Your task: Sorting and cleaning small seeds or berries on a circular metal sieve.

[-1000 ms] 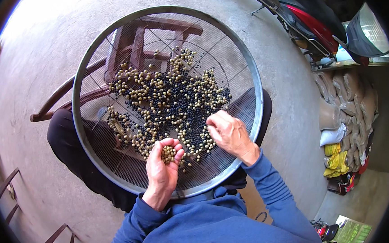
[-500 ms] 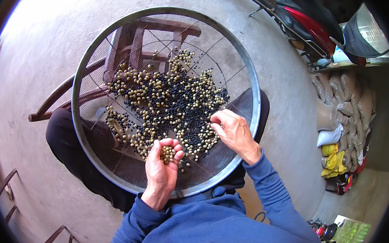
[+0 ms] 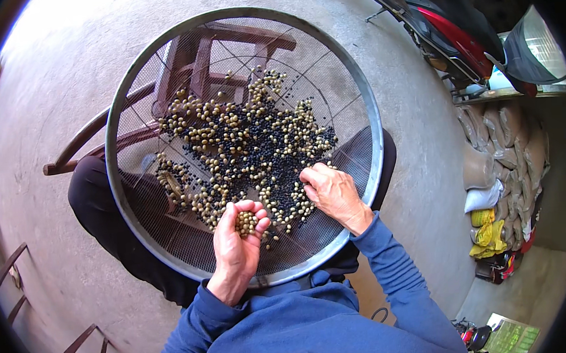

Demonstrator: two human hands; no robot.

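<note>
A large round sieve [image 3: 375, 114] with a metal rim and wire mesh rests across my lap. Over its middle lie small black beans [image 3: 276, 170] mixed with larger tan beans [image 3: 213, 130]. My left hand [image 3: 234, 251] is cupped palm up near the sieve's front, its fingers curled around a handful of tan beans [image 3: 246, 223]. Just above the right edge of the pile, my right hand [image 3: 335, 196] has thumb and fingers pinched together, pointing down to the left. Whatever sits between those fingertips is hidden.
A dark wooden chair or stool [image 3: 240, 34] shows through and beyond the mesh. Thin dark chair legs [image 3: 65, 352] stand at the left. To the right are a motorbike [image 3: 457, 40], stacked brown sacks [image 3: 501, 154] and a yellow bag [image 3: 489, 237], on a concrete floor [image 3: 421, 186].
My right hand has shifted slightly left and down along the edge of the bean pile. My left hand keeps its cupped hold on the tan beans.
</note>
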